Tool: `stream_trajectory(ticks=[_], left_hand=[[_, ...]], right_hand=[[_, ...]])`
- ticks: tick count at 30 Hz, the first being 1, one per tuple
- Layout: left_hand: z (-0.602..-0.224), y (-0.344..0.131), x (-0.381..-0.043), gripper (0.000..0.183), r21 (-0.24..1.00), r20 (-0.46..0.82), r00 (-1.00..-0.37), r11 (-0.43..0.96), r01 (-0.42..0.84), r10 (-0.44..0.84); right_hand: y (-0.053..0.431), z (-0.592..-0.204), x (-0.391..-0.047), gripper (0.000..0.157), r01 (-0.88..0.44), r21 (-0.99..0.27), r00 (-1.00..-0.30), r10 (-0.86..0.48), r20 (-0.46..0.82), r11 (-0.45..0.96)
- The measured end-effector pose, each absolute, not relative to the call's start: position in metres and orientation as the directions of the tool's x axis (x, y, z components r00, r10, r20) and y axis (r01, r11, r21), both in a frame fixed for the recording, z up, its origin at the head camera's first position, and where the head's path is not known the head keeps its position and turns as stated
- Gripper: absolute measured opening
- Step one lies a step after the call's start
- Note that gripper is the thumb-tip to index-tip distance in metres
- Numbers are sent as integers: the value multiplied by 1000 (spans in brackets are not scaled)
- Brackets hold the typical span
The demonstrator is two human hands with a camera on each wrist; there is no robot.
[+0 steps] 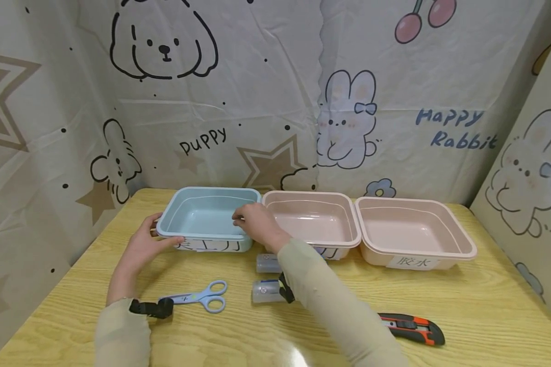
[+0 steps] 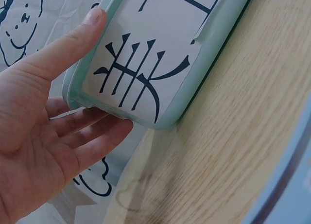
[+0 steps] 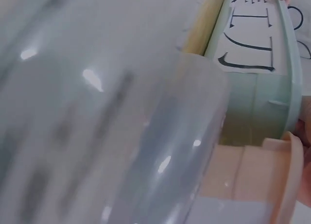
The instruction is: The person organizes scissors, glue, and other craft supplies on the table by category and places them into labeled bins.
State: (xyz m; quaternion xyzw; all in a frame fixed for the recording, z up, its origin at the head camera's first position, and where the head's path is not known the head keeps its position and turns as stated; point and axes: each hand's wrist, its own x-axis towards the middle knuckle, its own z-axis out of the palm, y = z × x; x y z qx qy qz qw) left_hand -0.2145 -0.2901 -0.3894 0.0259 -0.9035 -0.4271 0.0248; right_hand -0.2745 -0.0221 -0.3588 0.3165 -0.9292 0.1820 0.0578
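Near the back edge of the yellow wooden table [image 1: 188, 341], with room in front: gripping the left end of the rectangular light-blue plastic bin [image 1: 206, 219] with left hand [image 1: 143, 247]; curving right hand [image 1: 260, 224] over its right rim, cannot tell if holding it. Lying lengthwise left-right.

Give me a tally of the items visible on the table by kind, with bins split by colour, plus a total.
Blue bin: 1
Pink bins: 2
Clear bottles, partly hidden: 2
Scissors: 1
Cutter: 1
Total: 7
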Motion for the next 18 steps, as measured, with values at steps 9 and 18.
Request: stream_trajectory(ticks=[9, 18], left_hand=[[-389, -290, -216, 104, 775, 21, -998, 632, -26, -67], [-387, -290, -213, 104, 769, 15, -998, 639, -30, -65]], right_hand=[[6, -345, -257, 19, -647, -395, -758, -608, 239, 652], [49, -336, -235, 14, -671, -372, -742, -583, 331, 642]])
